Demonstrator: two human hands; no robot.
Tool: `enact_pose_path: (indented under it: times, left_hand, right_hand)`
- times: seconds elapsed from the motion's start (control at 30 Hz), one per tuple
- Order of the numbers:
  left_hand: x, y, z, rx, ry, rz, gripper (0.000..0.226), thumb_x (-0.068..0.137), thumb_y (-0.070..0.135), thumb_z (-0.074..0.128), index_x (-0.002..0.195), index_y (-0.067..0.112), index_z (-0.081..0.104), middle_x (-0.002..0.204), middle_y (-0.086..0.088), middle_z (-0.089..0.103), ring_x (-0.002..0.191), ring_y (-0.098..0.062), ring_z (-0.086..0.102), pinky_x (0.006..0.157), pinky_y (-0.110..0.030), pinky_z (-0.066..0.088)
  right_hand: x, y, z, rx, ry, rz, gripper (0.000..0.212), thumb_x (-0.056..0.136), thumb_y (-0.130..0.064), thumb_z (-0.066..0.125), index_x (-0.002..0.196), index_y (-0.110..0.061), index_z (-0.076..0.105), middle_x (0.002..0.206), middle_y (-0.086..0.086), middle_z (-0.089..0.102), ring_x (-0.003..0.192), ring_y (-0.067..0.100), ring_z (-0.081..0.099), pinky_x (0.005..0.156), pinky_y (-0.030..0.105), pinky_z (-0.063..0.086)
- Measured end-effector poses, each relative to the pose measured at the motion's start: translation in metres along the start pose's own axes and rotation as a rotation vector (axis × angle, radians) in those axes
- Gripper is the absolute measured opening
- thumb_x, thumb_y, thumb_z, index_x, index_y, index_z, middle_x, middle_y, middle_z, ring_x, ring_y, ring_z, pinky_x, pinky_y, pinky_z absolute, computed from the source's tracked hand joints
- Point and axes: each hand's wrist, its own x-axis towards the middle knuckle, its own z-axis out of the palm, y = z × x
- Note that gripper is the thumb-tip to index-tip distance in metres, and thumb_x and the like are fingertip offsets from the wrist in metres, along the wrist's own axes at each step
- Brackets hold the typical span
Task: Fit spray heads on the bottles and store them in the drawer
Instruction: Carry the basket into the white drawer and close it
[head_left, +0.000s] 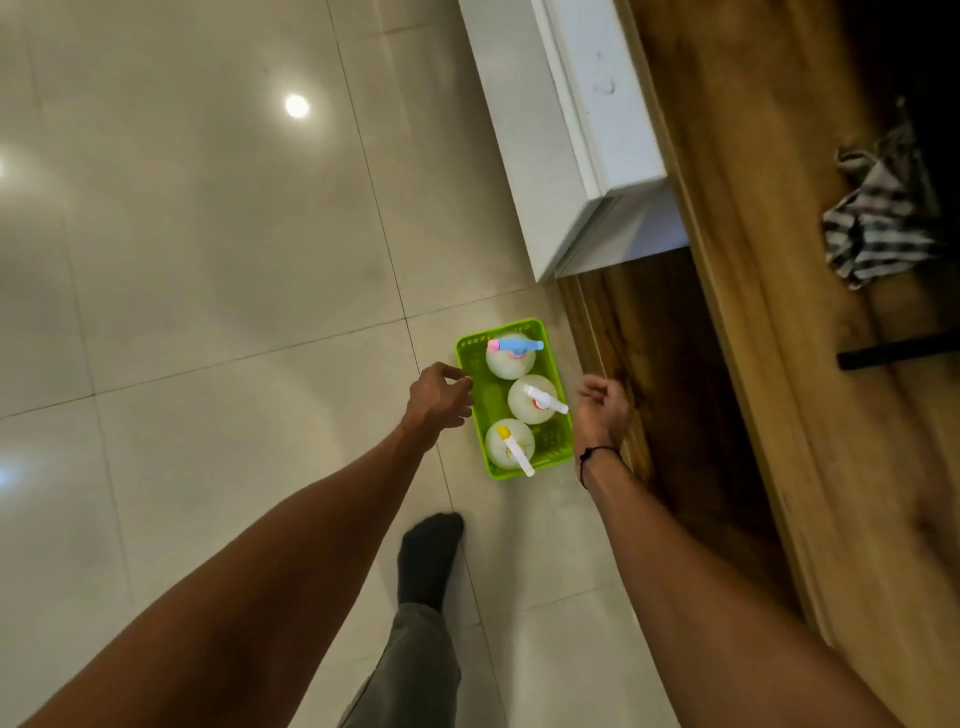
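Observation:
A bright green plastic basket (551, 441) stands on the tiled floor beside a wooden cabinet. Three pale round bottles stand in it, each with a spray head on top: a blue and pink head (514, 345) on the far one, a white head (544, 399) on the middle one, a yellow and white head (515, 450) on the near one. My left hand (439, 396) hovers at the basket's left rim, fingers curled and apart, holding nothing. My right hand (601, 410) hangs at the right rim, fingers loosely curled, also empty.
An open white drawer (582, 140) juts out over the floor above the basket. The wooden cabinet (727, 364) runs along the right, with a striped cloth (878, 223) on it. My socked foot (428, 556) stands just behind the basket on glossy tiles.

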Motion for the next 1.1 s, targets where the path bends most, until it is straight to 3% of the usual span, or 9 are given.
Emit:
enact_pose_path:
  times: [0.17,0.3,0.47,0.6,0.7,0.83,0.93,1.03,1.1]
  left_hand:
    - [-0.016,0.071,-0.009,-0.026,-0.07,0.113,0.025,0.104,0.018,0.06,0.124,0.003,0.063,0.091,-0.017,0.071,0.067,-0.021,0.065,0.061,-0.029,0.055]
    - [-0.021,0.129,-0.014,-0.05,-0.081,0.179,0.028,0.106,0.023,0.059,0.127,0.005,0.064,0.093,-0.016,0.072,0.067,-0.02,0.066,0.059,-0.026,0.056]
    - [-0.027,0.181,-0.016,-0.146,-0.126,0.247,0.038,0.107,0.035,0.057,0.133,0.008,0.063,0.103,-0.014,0.07,0.088,-0.023,0.066,0.078,-0.035,0.062]
    - [-0.037,0.198,-0.01,-0.186,-0.186,0.244,0.043,0.11,0.039,0.052,0.138,0.009,0.059,0.115,-0.014,0.065,0.1,-0.024,0.064,0.095,-0.043,0.061]
    - [-0.044,0.2,-0.005,-0.2,-0.216,0.229,0.05,0.108,0.047,0.052,0.145,0.013,0.054,0.135,-0.012,0.061,0.12,-0.027,0.064,0.101,-0.047,0.061]
    - [-0.046,0.194,-0.009,-0.222,-0.194,0.221,0.065,0.105,0.057,0.051,0.157,0.019,0.04,0.158,-0.006,0.046,0.14,-0.026,0.053,0.1,-0.044,0.059]
    - [-0.042,0.185,-0.023,-0.207,-0.153,0.216,0.07,0.104,0.058,0.052,0.159,0.019,0.034,0.16,-0.007,0.046,0.141,-0.028,0.054,0.107,-0.049,0.057]
    - [-0.04,0.176,-0.042,-0.179,-0.125,0.232,0.072,0.103,0.062,0.052,0.158,0.019,0.035,0.156,-0.008,0.051,0.133,-0.027,0.06,0.1,-0.045,0.059]
    - [-0.04,0.169,-0.054,-0.161,-0.123,0.233,0.073,0.102,0.065,0.051,0.158,0.021,0.035,0.157,-0.005,0.05,0.131,-0.026,0.059,0.097,-0.044,0.058]
  right_hand:
    - [0.005,-0.111,0.023,0.066,-0.118,-0.253,0.071,0.08,0.027,0.034,0.145,0.003,0.047,0.146,0.022,0.056,0.135,0.03,0.056,0.109,0.028,0.046]
    - [0.003,-0.171,0.039,0.062,-0.197,-0.314,0.072,0.082,0.025,0.035,0.15,0.002,0.042,0.151,0.021,0.051,0.139,0.032,0.052,0.116,0.043,0.044]
    - [-0.004,-0.184,0.038,-0.03,-0.261,-0.267,0.075,0.085,0.022,0.036,0.155,-0.006,0.037,0.154,0.015,0.049,0.143,0.026,0.048,0.118,0.041,0.041]
    - [-0.002,-0.187,0.039,-0.045,-0.322,-0.276,0.053,0.088,0.017,0.04,0.135,-0.003,0.055,0.132,0.017,0.066,0.123,0.027,0.062,0.101,0.033,0.051]
    - [-0.003,-0.187,0.047,-0.016,-0.364,-0.222,0.032,0.092,0.007,0.042,0.098,-0.012,0.067,0.098,0.007,0.07,0.091,0.02,0.06,0.08,0.033,0.048]
    - [-0.016,-0.191,0.065,0.13,-0.38,-0.098,0.034,0.092,-0.008,0.046,0.068,-0.022,0.066,0.087,0.01,0.068,0.089,0.025,0.059,0.08,0.042,0.046]
    - [-0.031,-0.19,0.078,0.133,-0.419,-0.093,0.031,0.096,-0.026,0.05,0.073,-0.024,0.07,0.095,0.01,0.073,0.097,0.028,0.067,0.089,0.048,0.054]
    - [-0.044,-0.188,0.09,0.069,-0.452,-0.146,0.028,0.101,-0.037,0.051,0.094,-0.022,0.073,0.111,0.012,0.075,0.112,0.034,0.069,0.099,0.057,0.056]
    - [-0.053,-0.187,0.098,0.048,-0.472,-0.161,0.027,0.102,-0.039,0.051,0.092,-0.024,0.071,0.112,0.014,0.074,0.113,0.035,0.068,0.099,0.06,0.054]
